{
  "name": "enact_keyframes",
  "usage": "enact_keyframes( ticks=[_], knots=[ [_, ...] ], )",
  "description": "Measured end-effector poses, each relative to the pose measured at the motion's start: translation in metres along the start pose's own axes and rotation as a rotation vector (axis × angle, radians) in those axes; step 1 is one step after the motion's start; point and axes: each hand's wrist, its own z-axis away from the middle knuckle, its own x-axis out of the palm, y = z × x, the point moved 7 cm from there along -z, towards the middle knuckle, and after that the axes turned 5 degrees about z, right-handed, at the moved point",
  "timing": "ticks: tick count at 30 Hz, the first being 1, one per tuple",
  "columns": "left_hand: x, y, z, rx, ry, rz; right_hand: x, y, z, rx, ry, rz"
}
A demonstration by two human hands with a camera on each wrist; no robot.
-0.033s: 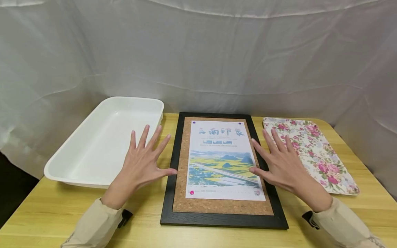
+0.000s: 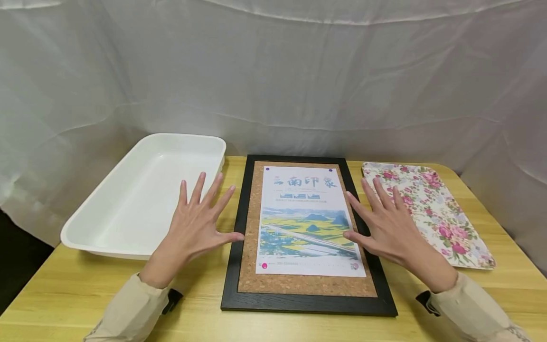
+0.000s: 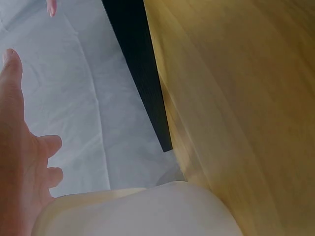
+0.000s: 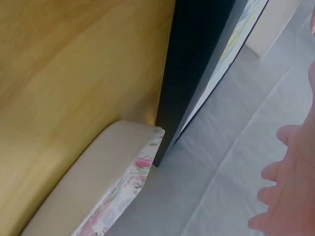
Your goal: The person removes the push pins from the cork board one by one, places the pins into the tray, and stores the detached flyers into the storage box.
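My left hand (image 2: pixel 194 221) hovers with fingers spread between the white tub (image 2: pixel 143 190) and the framed corkboard (image 2: pixel 307 287), its thumb overlapping the black frame's left side in the head view. On the other side my right hand (image 2: pixel 386 225), fingers also spread, overlaps the frame's right side and a floral tray (image 2: pixel 457 232). Neither hand holds anything. A printed landscape poster (image 2: pixel 305 232) lies on the cork, with purple pins at its top corners, a pink pin (image 2: pixel 264 266) at lower left and a pale pin (image 2: pixel 355 266) at lower right.
All of it rests on a wooden table (image 2: pixel 201 318). A grey-white cloth (image 2: pixel 290 80) hangs behind and along the sides. In the left wrist view the tub's rounded edge (image 3: pixel 147 214) shows low down; the tray's side (image 4: pixel 88 182) appears in the right wrist view.
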Motion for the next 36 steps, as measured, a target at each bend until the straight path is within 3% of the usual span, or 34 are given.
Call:
enact_keyframes(
  ticks=[13, 21, 25, 29, 33, 36],
  knots=[
    [0.001, 0.002, -0.004, 0.02, 0.016, -0.009, 0.007, -0.001, 0.0, 0.003, -0.05, 0.007],
    [0.005, 0.005, -0.004, 0.022, -0.01, -0.021, 0.008, -0.001, 0.0, 0.005, -0.054, 0.005],
    [0.007, 0.009, -0.004, -0.003, -0.031, -0.013, 0.013, 0.0, 0.0, 0.03, -0.143, -0.084],
    [0.007, 0.021, -0.006, 0.004, -0.011, 0.06, 0.018, 0.001, 0.002, 0.059, -0.24, -0.2],
    [0.006, 0.032, -0.009, 0.025, 0.014, 0.173, 0.018, -0.002, 0.002, 0.042, -0.25, -0.258],
    [0.009, 0.032, -0.013, -0.032, -0.027, 0.323, 0.017, -0.004, 0.004, 0.042, -0.251, -0.303]
  ],
)
